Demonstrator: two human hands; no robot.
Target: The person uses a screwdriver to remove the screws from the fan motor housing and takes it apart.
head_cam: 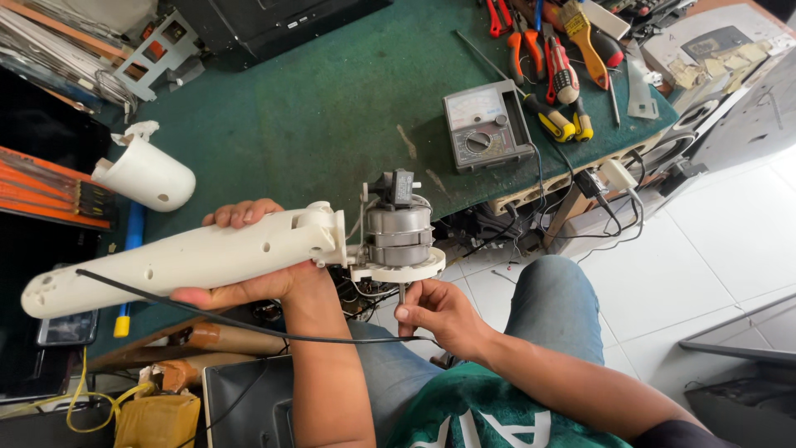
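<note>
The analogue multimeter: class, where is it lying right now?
In the head view, the grey multimeter lies on the green bench mat, right of centre, beside the yellow-handled screwdrivers, above the fan motor.

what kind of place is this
Probably a small electrical repair workshop: an analog multimeter, pliers and screwdrivers on a green-topped bench, and a bare fan motor.

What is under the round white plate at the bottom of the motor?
A thin metal shaft sticks down from the round white plate below the motor. The right hand pinches its tip, hiding the end. The left hand holds the white neck housing.
</note>
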